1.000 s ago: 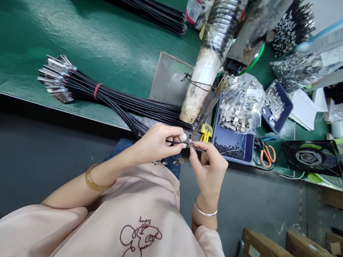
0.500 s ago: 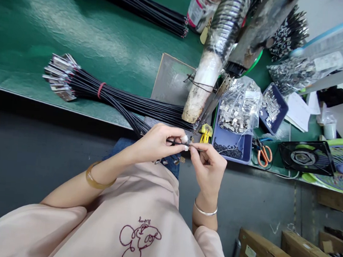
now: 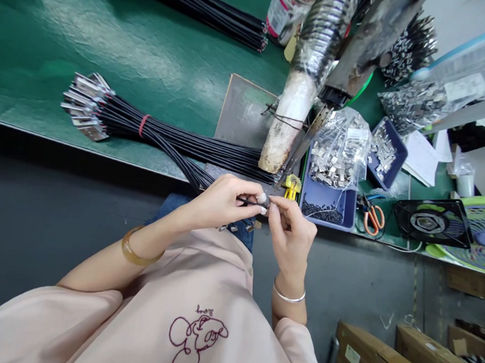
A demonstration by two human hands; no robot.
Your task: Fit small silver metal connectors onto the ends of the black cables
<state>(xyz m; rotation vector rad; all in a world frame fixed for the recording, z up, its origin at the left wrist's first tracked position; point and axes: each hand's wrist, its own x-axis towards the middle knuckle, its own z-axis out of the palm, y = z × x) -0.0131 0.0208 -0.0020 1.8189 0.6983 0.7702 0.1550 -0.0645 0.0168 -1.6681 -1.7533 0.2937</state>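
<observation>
My left hand (image 3: 220, 202) is closed, pinching the end of a thin black cable (image 3: 249, 203) just below the table edge. My right hand (image 3: 289, 230) is closed too, its fingertips pinched on something small at that cable's tip, which I cannot make out. The two hands touch at the fingertips. The cable leads back into a bundle of black cables (image 3: 174, 140) tied with a red band, with metal connectors (image 3: 84, 105) fanned at its far left end on the green table (image 3: 110, 42).
A wrapped tool arm (image 3: 301, 80) hangs over the table right above my hands. Blue trays (image 3: 329, 202) and bags of small metal shells (image 3: 340, 147) sit to the right, with orange scissors (image 3: 374, 217), a black fan (image 3: 430, 221) and a second cable bundle (image 3: 205, 11) at the back. Cardboard boxes (image 3: 380, 357) stand on the floor.
My right hand's fingers have shifted slightly left and closed in on the cable tip. The view has drifted a little; the left hand stays in place.
</observation>
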